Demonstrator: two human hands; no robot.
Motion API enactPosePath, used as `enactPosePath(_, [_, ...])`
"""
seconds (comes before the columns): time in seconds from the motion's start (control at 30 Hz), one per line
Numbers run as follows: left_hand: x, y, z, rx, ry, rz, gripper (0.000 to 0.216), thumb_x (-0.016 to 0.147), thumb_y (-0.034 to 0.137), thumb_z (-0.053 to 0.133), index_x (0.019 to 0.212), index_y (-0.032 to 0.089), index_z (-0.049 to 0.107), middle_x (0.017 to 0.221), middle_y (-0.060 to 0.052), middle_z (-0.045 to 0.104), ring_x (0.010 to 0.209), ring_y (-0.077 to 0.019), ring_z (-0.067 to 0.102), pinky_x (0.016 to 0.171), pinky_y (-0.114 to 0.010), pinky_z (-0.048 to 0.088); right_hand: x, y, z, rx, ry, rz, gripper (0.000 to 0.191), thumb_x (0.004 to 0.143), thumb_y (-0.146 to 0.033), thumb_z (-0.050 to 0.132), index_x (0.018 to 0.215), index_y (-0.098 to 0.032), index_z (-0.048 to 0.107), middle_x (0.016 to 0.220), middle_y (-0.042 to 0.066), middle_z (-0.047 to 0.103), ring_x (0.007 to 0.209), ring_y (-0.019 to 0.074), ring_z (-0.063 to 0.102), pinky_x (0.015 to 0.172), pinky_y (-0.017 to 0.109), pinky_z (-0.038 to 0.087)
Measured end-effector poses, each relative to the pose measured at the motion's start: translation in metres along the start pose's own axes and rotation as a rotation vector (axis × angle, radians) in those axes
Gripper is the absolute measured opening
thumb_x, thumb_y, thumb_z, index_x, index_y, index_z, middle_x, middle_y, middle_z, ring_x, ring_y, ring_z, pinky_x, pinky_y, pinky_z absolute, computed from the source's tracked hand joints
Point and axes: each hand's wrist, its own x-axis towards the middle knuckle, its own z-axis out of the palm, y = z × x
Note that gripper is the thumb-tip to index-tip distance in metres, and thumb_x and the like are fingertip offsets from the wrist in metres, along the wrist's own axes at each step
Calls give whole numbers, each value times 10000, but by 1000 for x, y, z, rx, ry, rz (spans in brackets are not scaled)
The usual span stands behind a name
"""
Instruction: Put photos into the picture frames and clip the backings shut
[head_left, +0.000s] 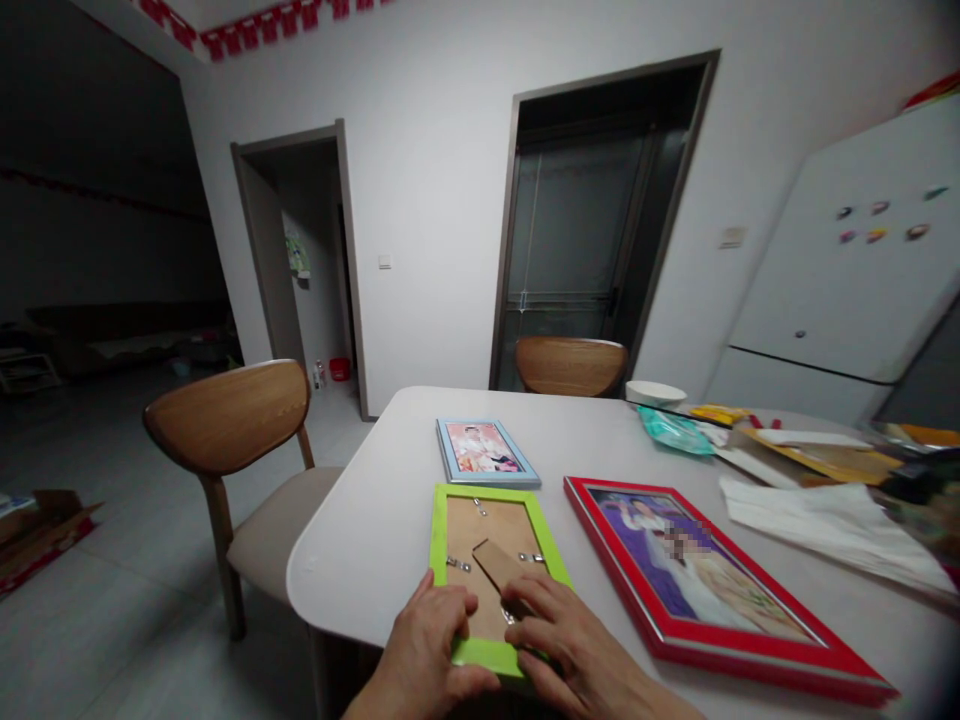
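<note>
A green picture frame (pixel 442 540) lies face down at the near edge of the white table, its brown backing board (pixel 480 520) showing. Small metal clips (pixel 459 565) sit along the backing's sides, and a brown stand flap (pixel 499 565) is at its middle. My left hand (pixel 431 640) grips the near left edge of this frame, fingers bent over the rim. The fingers of my right hand (pixel 562 635) are curled over its lower right part, at the bottom metal clip (pixel 508 616), which they partly cover.
A red picture frame (pixel 622 590) lies face up at the right, and a light blue one (pixel 491 480) beyond the green frame. White paper (pixel 832 525), a teal packet (pixel 675 430), a white bowl (pixel 655 393) and cardboard occupy the table's right side. Wooden chairs (pixel 232 415) stand around it.
</note>
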Motion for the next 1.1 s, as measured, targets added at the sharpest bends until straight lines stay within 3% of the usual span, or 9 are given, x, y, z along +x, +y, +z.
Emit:
enactPosePath(0.2, [0,8,2,109,-55,22,409,464,172,756,801,165,525,1034,-92,587,977,-244,514,953,-475,253,-16,17,16,147,133,121,367,770,-307,441,1123,-228,507,1176,92,495,1103,211,419,926,386,352])
enactPosePath(0.33, [-1,11,3,104,-85,76,367,532,136,686,851,167,508,1106,-126,554,1061,-272,463,954,-511,237,-18,30,20,377,459,468,401,718,-401,474,1053,-199,563,1181,102,492,1118,231,409,961,399,306])
enactPosePath(0.47, [1,22,-10,-24,29,73,211,614,141,600,778,191,477,1082,-103,562,1031,-266,486,927,-502,284,-18,26,14,860,736,732,453,702,-460,467,1060,-193,543,1192,99,489,1121,229,406,942,378,321])
enactPosePath(0.53, [4,32,-13,-176,119,26,120,679,174,540,757,201,453,1117,-101,533,1052,-257,470,895,-455,341,-12,16,16,1193,719,718,420,723,-473,439,1025,-203,550,1134,93,538,1053,221,473,847,350,404])
enactPosePath(0.63, [9,51,-5,-479,180,2,95,738,281,485,765,209,429,1212,-104,451,1120,-253,410,875,-390,377,5,-5,26,1605,527,638,401,743,-487,415,952,-178,562,912,78,630,841,191,580,696,306,450])
enactPosePath(0.7, [13,62,5,-648,173,24,160,732,350,492,762,208,425,1267,-103,391,1152,-261,372,891,-378,368,16,-16,31,1744,548,580,341,729,-488,438,812,-187,577,704,19,627,662,143,584,604,258,449])
enactPosePath(0.8, [23,80,11,-818,147,58,207,691,362,550,748,204,430,1304,-99,345,1164,-270,355,912,-372,354,22,-21,24,1718,717,556,260,688,-452,511,766,-210,562,634,-23,603,578,118,558,561,235,445])
enactPosePath(0.93, [53,105,-1,-1048,156,48,426,644,276,620,999,193,399,1153,-101,510,1023,-237,504,867,-359,405,6,2,-18,1387,857,629,438,690,-409,504,1084,-218,485,873,19,640,728,165,594,638,281,467])
enactPosePath(1.1, [87,114,6,-1210,95,-74,485,629,236,620,1057,132,417,1056,-100,585,993,-229,524,886,-345,388,-37,63,-93,1009,734,866,537,701,-347,486,1205,-181,405,791,49,671,581,175,610,533,304,473])
